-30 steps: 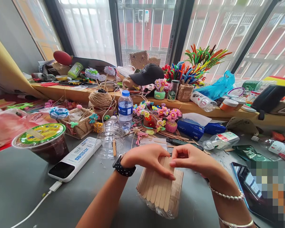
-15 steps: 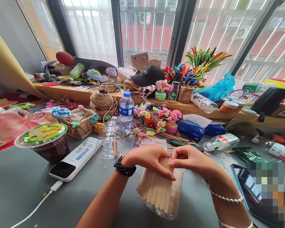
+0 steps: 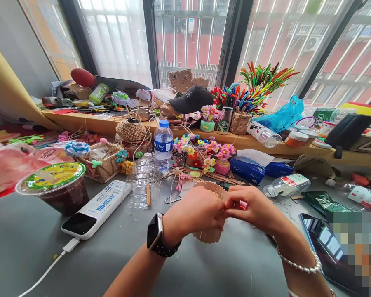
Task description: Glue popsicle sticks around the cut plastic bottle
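Observation:
A container covered with wooden craft sticks (image 3: 207, 236) is held above the grey table, partly hidden behind my hands. My left hand (image 3: 194, 212) is closed around its near side, the back of the hand toward me and the fingertips mostly hidden. My right hand (image 3: 249, 208) meets it at the container's right side, thumb and fingers pinched together. A small reddish-pink patch shows between the right fingers, and I cannot make out what they hold. Behind the container, loose craft sticks (image 3: 235, 180) lie on the table.
Left of my hands are a cut clear plastic bottle (image 3: 142, 181), a white power bank (image 3: 97, 210) with a cable and a lidded cup of dark drink (image 3: 58, 194). A water bottle (image 3: 163, 144) stands behind. Knitted flowers (image 3: 224, 152), a tissue pack (image 3: 247, 169) and a phone (image 3: 324, 247) are farther right.
The stick-covered container has been turned and tipped, so its scalloped rim now shows behind my hands. My left hand has rolled over, bringing the watch face into view, and its fingers have closed.

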`<state>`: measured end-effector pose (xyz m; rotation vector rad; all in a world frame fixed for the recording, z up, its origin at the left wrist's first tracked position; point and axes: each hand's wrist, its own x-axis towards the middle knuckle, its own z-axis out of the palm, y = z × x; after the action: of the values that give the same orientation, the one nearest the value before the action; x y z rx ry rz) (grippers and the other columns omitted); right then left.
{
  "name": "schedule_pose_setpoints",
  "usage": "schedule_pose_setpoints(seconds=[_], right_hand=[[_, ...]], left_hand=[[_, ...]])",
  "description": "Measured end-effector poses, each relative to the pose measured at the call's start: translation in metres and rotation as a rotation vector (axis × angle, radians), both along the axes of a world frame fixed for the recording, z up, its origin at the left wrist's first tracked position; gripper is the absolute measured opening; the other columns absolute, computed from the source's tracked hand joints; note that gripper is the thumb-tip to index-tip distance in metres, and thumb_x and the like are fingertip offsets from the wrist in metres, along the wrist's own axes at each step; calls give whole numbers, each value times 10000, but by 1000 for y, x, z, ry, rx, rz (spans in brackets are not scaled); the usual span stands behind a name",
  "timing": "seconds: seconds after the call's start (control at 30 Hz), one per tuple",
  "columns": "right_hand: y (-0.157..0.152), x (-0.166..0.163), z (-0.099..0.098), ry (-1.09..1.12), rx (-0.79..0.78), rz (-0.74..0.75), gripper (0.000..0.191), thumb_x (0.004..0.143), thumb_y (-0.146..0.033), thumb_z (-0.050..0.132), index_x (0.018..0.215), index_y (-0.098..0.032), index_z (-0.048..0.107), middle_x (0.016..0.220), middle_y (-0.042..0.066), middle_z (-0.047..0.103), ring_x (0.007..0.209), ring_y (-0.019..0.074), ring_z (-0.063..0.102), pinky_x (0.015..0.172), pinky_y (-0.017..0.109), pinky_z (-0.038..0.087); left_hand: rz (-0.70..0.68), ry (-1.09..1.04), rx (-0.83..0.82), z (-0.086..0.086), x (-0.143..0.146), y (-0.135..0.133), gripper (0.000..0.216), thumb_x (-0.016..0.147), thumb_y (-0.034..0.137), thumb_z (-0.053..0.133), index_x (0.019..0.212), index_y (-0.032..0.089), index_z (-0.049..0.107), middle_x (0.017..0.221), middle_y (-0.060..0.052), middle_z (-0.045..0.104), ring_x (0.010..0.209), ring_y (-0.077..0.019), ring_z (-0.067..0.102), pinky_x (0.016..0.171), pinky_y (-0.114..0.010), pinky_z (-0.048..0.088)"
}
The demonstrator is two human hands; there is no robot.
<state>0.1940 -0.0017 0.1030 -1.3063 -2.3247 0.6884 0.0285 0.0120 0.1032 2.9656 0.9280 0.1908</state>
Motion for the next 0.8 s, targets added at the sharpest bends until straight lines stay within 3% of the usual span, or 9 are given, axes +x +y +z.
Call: schedule_pose_setpoints(seconds=[0.13, 0.27, 0.33, 0.5, 0.6, 0.67, 0.8], right_hand=[[0, 3, 0, -32, -14, 51, 159, 709, -302, 592, 629, -166, 610, 650, -9, 558, 622, 84, 478, 554, 192, 340], [-2, 10, 0, -83, -86, 54, 159, 697, -334, 600, 662, -183, 634, 699, -3, 585, 663, 95, 503, 573, 195, 351], [-3, 14, 0, -107, -102, 38, 152, 686, -333, 608, 691, -183, 635, 713, -1, 582, 647, 92, 496, 559, 193, 350], [-4, 24, 5, -153, -125, -38, 240, 658, -408, 613, 768, -197, 643, 724, 8, 572, 639, 103, 484, 571, 204, 367], [-6, 28, 6, -164, -171, -154, 302, 660, -481, 580, 730, -191, 630, 702, 13, 583, 616, 111, 494, 558, 214, 374], [-7, 28, 5, -168, -242, -249, 354, 697, -519, 512, 653, -180, 603, 629, 12, 580, 535, 104, 484, 488, 213, 355], [-8, 23, 1, -171, -321, -236, 407, 734, -501, 456, 528, -174, 584, 527, 18, 568, 453, 94, 456, 410, 205, 304]], left_hand=[[12, 34, -59, 5, -5, -6, 187, 681, 335, 619, 594, 170, 607, 574, 3, 620, 537, -139, 539, 443, -240, 234], [-24, -51, -245, 15, -18, -4, 263, 733, 442, 557, 710, 194, 642, 654, 23, 649, 588, -110, 557, 465, -205, 293], [79, -122, -250, 17, -24, 0, 276, 775, 445, 501, 762, 210, 644, 700, 24, 655, 620, -109, 564, 512, -196, 332], [459, -172, -76, 8, -24, 17, 226, 769, 350, 527, 888, 179, 614, 876, -40, 636, 802, -178, 573, 657, -247, 399], [538, -121, -85, 0, -20, 25, 272, 764, 352, 527, 946, 164, 601, 936, -81, 619, 851, -208, 568, 690, -277, 412], [558, -82, -121, -3, -18, 27, 233, 766, 332, 517, 876, 158, 625, 869, -86, 638, 801, -213, 583, 654, -280, 416], [552, -36, -163, -3, -17, 28, 211, 766, 253, 484, 694, 143, 648, 715, -84, 653, 668, -198, 590, 572, -268, 402]])
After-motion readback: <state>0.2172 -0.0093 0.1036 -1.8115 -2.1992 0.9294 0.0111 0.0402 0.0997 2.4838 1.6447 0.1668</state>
